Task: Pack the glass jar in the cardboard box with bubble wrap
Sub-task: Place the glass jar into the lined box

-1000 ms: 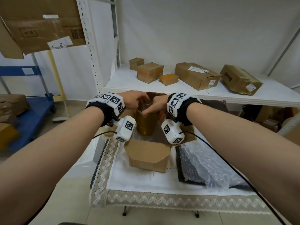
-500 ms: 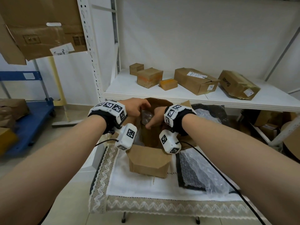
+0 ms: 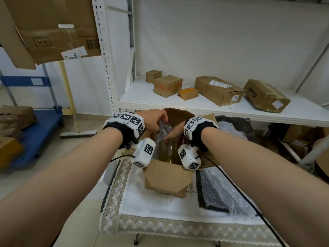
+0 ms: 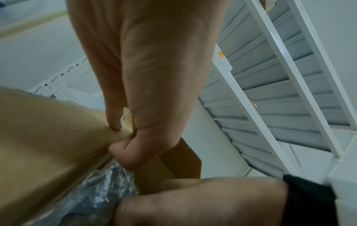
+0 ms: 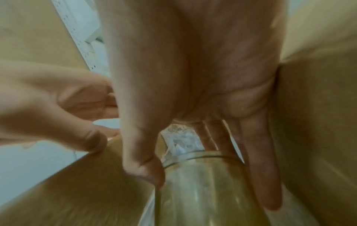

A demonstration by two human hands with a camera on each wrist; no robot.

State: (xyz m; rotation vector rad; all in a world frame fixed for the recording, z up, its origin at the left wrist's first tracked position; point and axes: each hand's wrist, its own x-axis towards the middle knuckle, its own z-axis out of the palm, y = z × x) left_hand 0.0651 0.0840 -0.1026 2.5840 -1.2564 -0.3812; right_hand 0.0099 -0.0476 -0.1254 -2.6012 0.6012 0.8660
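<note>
An open cardboard box [image 3: 167,177] stands on the white cloth. The clear glass jar [image 3: 167,150] is upright inside it, with crumpled bubble wrap [image 3: 164,127] beside its far side. My right hand [image 3: 173,136] holds the jar [image 5: 193,206] at its rim, thumb on one side and fingers down the other. My left hand [image 3: 154,120] pinches the edge of the box's left flap [image 4: 48,137] between thumb and forefinger, just above the bubble wrap [image 4: 100,191]. The jar's bottom is hidden by the box walls.
More bubble wrap [image 3: 219,191] lies on a dark tray right of the box. A white shelf [image 3: 142,102] behind carries several closed cartons. More cartons sit under it at the right. A blue cart [image 3: 39,125] stands on the floor, left.
The jar has gone down from above the box into it, and my right hand went down with it. My left hand left the jar's top and took the box's left flap.
</note>
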